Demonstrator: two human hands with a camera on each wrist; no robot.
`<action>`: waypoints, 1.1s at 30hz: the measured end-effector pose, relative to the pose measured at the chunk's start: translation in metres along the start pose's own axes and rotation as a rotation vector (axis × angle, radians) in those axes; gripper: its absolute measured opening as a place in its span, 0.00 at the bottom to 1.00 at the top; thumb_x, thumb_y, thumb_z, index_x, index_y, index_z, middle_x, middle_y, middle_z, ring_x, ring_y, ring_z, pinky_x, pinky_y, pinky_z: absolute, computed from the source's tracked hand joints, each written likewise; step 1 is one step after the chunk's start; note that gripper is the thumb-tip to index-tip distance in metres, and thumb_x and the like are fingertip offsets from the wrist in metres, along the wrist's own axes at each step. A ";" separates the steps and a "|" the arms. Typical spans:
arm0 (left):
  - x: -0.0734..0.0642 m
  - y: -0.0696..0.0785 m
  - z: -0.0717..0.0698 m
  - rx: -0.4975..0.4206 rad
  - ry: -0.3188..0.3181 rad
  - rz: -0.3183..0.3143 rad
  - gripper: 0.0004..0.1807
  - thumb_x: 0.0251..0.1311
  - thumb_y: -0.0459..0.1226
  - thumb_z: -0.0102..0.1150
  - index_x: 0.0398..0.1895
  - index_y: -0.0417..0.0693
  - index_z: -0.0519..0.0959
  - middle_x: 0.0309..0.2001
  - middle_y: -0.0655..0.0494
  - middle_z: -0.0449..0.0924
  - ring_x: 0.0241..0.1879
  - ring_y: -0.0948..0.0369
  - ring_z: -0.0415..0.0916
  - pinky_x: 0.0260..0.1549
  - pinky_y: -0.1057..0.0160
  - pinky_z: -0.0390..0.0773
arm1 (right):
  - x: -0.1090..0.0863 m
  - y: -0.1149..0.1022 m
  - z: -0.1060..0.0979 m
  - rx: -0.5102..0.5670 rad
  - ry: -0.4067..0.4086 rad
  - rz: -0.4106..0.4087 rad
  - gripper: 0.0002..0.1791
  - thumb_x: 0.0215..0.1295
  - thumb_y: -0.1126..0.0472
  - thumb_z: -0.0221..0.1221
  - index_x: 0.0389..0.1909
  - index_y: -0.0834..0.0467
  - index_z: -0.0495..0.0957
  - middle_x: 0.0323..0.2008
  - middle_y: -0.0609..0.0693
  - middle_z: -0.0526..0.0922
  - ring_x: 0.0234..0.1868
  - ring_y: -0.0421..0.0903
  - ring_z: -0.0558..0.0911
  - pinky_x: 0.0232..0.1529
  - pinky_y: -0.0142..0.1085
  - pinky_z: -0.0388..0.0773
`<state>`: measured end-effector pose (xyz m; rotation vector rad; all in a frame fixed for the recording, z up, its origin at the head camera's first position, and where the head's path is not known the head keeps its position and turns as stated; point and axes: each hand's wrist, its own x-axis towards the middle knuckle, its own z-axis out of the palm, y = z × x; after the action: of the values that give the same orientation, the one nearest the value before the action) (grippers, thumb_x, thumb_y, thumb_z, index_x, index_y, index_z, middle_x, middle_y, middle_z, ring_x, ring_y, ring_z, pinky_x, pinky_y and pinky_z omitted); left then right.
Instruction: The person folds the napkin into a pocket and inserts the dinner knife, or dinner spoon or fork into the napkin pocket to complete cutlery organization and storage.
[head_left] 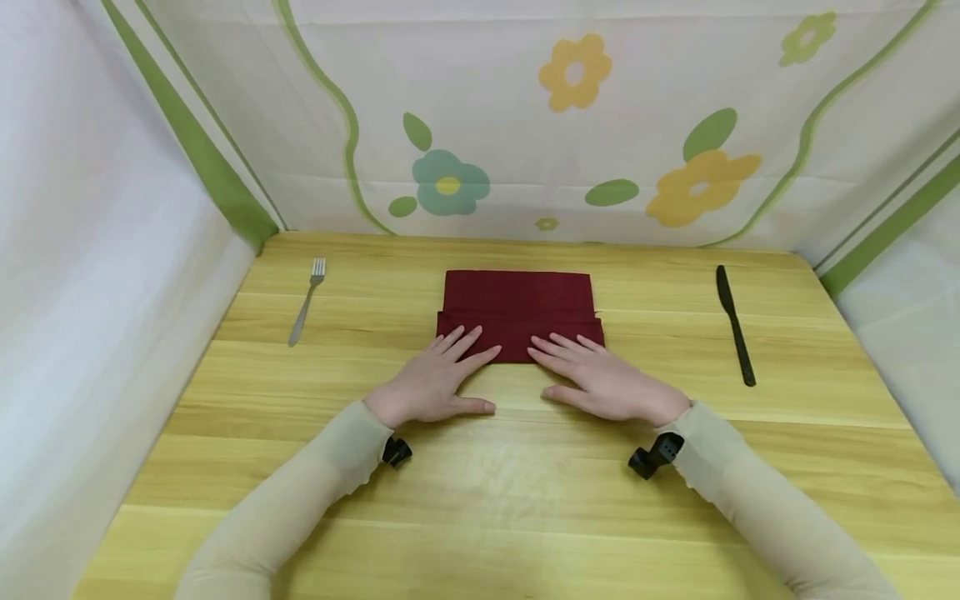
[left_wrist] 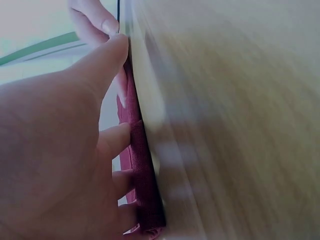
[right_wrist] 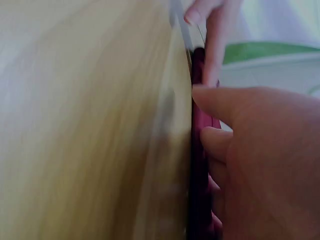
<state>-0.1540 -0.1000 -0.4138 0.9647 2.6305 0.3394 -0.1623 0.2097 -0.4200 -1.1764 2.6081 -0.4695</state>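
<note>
Head view: a folded burgundy napkin [head_left: 517,293] lies on the wooden table [head_left: 525,517], fork [head_left: 302,311] to its left, black knife [head_left: 734,325] to its right; left hand [head_left: 435,379] and right hand [head_left: 603,385] rest on its near fold, straight-fingered, clasping nothing. Left wrist view, then right wrist view: fingertips [left_wrist: 118,138] touch the napkin.

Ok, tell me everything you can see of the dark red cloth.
The dark red folded cloth looks like plain fabric. It lies flat on the yellowish wooden table, between the silver fork and black knife. A folded band along its near side juts sideways past the far part. The left hand and right hand rest fingers on that band.
</note>
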 end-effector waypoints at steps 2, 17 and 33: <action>-0.001 -0.001 0.000 -0.010 0.004 0.002 0.48 0.66 0.66 0.54 0.83 0.58 0.52 0.81 0.45 0.39 0.79 0.43 0.33 0.74 0.45 0.41 | -0.007 0.009 -0.003 0.014 -0.004 0.039 0.36 0.80 0.41 0.49 0.81 0.52 0.56 0.80 0.50 0.51 0.79 0.56 0.47 0.74 0.60 0.41; -0.006 -0.016 -0.002 -0.129 0.110 0.052 0.49 0.70 0.60 0.56 0.83 0.50 0.46 0.82 0.44 0.34 0.79 0.45 0.30 0.74 0.45 0.39 | -0.023 0.034 -0.014 0.183 0.086 0.152 0.34 0.75 0.45 0.59 0.75 0.57 0.67 0.77 0.54 0.60 0.79 0.58 0.50 0.73 0.61 0.47; 0.020 -0.066 -0.026 -0.608 0.366 -0.419 0.22 0.77 0.48 0.53 0.55 0.39 0.80 0.49 0.46 0.80 0.45 0.53 0.73 0.45 0.55 0.74 | -0.021 0.042 -0.021 0.299 0.146 0.198 0.25 0.74 0.48 0.61 0.64 0.58 0.79 0.70 0.53 0.71 0.76 0.56 0.59 0.72 0.57 0.56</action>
<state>-0.2170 -0.1387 -0.4162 0.1579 2.6664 1.2030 -0.1846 0.2556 -0.4147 -0.8075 2.6179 -0.8943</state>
